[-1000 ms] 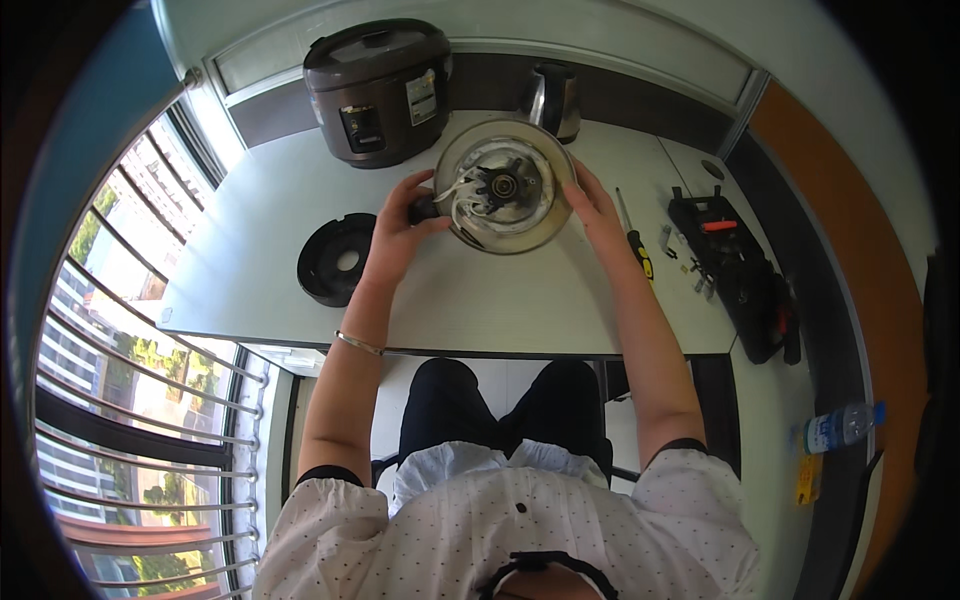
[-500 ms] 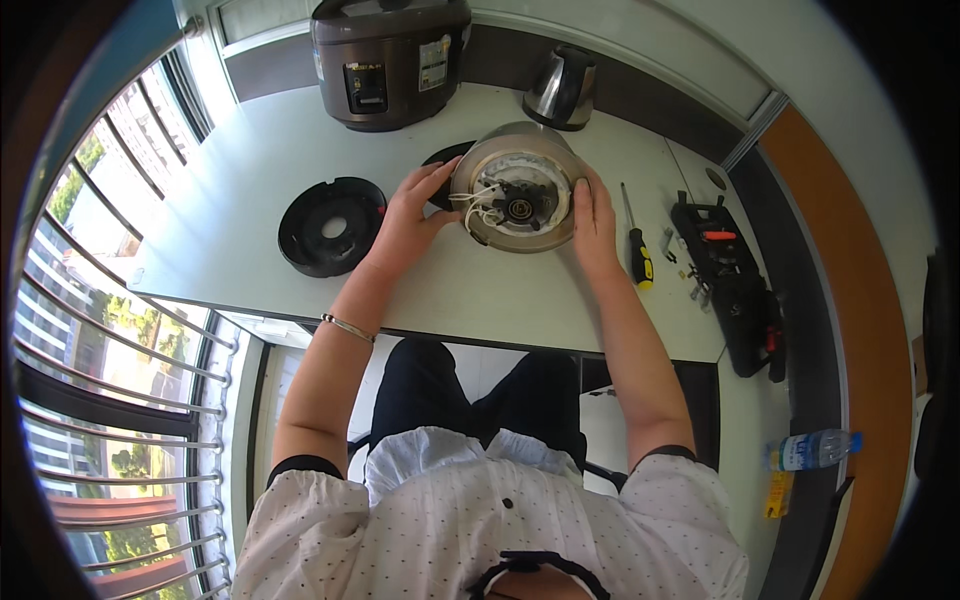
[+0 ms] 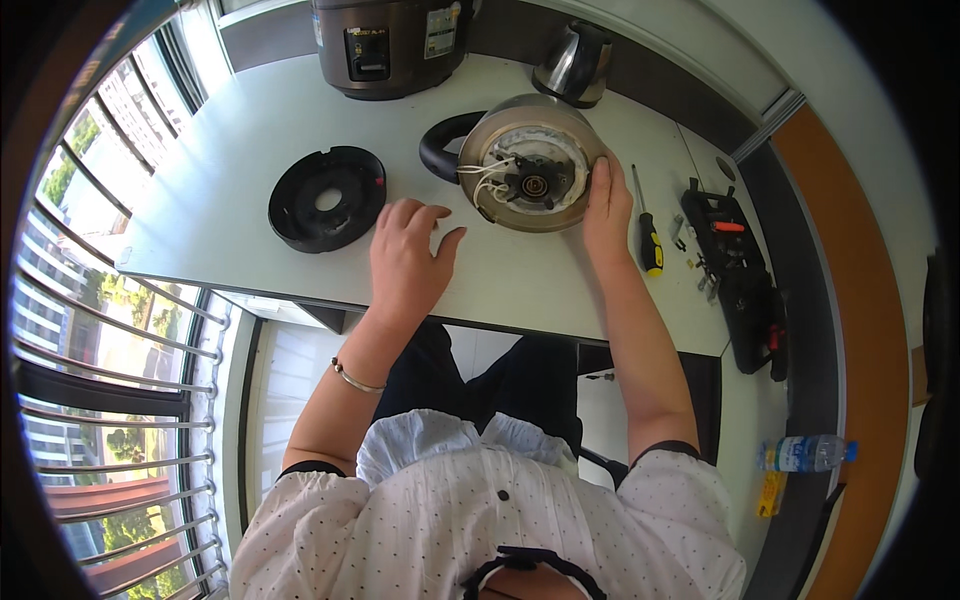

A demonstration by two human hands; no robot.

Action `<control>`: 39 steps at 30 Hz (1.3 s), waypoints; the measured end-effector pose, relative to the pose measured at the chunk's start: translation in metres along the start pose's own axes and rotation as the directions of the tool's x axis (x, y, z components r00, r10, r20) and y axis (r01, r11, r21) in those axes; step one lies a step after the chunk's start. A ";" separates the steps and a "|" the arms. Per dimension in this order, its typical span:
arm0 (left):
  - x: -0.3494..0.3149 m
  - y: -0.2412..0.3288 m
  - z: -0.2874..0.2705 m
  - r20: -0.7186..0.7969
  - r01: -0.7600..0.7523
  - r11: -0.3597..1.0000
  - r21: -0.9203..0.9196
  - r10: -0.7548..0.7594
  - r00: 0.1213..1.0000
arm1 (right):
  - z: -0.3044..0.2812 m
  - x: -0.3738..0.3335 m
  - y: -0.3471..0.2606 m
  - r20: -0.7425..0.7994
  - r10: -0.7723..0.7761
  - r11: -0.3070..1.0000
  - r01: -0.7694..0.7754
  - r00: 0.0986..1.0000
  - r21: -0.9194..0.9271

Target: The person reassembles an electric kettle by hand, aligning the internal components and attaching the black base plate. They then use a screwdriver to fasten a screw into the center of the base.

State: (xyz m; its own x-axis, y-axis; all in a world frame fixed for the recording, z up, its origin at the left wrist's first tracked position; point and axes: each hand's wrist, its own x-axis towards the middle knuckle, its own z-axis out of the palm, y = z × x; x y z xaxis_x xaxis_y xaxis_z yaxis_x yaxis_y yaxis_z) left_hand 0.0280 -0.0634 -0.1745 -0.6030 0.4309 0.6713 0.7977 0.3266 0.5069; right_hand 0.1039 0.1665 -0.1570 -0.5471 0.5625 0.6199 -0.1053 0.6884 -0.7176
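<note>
The left hand (image 3: 410, 256), empty, fingers parted, is just beside the round black plastic cover (image 3: 301, 203) to its upper left. The right hand (image 3: 607, 213) rests against the right side of the silver metal kettle (image 3: 533, 182), grip unclear; the curved black handle (image 3: 438, 146) points left.

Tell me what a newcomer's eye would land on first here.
Probably the steel kettle near the middle of the desk, its exposed underside and white wires facing the camera, the right hand at its right side. Next, the round black part to its left, near the left hand. The yellow-and-black screwdriver stands out on the right.
</note>
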 end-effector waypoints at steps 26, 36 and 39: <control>0.016 0.002 0.028 0.555 0.659 0.366 -0.657 -0.356 0.752 | -0.004 0.000 -0.006 -0.041 0.069 0.998 -0.069 0.997 -0.004; 0.021 0.011 0.035 0.414 0.543 0.299 -0.785 -0.400 0.818 | -0.005 0.000 -0.006 -0.085 0.063 0.998 -0.064 0.994 -0.011; 0.022 0.011 0.036 0.408 0.561 0.335 -0.757 -0.428 0.807 | -0.006 -0.001 -0.005 -0.068 0.076 0.997 -0.078 0.995 -0.026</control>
State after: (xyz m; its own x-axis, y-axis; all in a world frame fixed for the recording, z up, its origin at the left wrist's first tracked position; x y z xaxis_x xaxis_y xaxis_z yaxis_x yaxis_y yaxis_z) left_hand 0.0236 -0.0202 -0.1739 -0.8280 0.5510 0.1041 -0.0700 -0.2858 0.9557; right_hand 0.1096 0.1652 -0.1523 -0.4959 0.6433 0.5834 -0.0405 0.6539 -0.7555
